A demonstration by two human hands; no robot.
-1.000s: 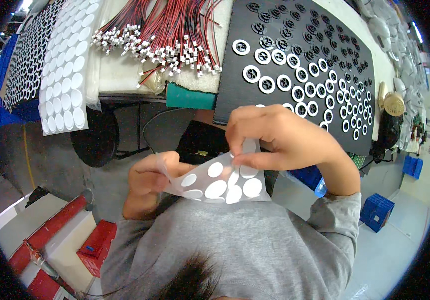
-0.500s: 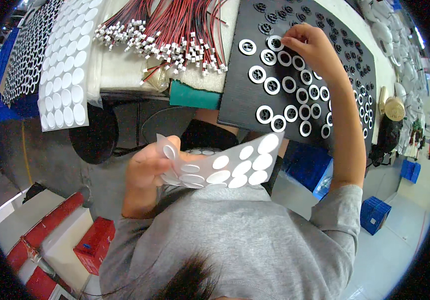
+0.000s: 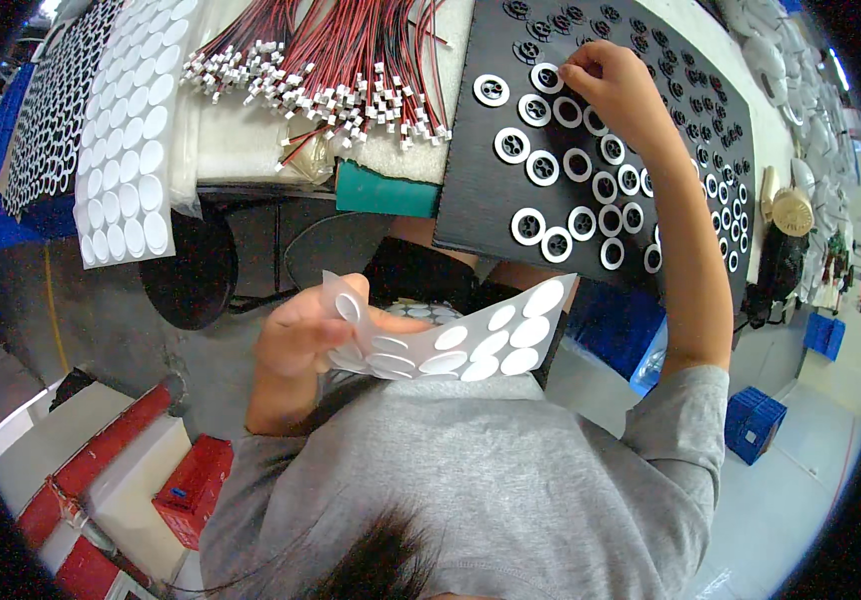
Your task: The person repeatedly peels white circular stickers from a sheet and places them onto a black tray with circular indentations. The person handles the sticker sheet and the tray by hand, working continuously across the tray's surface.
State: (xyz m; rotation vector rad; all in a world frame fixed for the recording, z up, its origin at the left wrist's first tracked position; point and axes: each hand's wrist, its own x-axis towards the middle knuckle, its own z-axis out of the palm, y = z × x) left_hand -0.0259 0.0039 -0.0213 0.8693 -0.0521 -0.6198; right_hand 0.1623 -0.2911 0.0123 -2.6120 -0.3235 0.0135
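My left hand [image 3: 301, 330] pinches a translucent backing sheet [image 3: 429, 345] that carries several white round stickers. The sheet bends upward in front of my grey shirt. Over the black board [image 3: 471, 200], the thumb and fingers of my right hand [image 3: 613, 88] are drawn together at the right edge of a white ring [image 3: 548, 65], which lies on a small black round part. Other white rings [image 3: 513, 146] lie around it, several with dark parts showing in their centres. Farther back on the board sit bare black round parts [image 3: 528, 50].
Left of the board, red and black wires [image 3: 336, 50] with white connectors lie on pale foam. A larger sheet of white round stickers [image 3: 123, 170] overhangs the table edge beside a perforated sheet [image 3: 51, 130]. A black stool [image 3: 189, 270] stands below. Blue crates [image 3: 754, 425] are on the floor.
The view has shifted slightly. My left hand and the sticker sheet sit a little farther right; my right hand stays at the same white ring.
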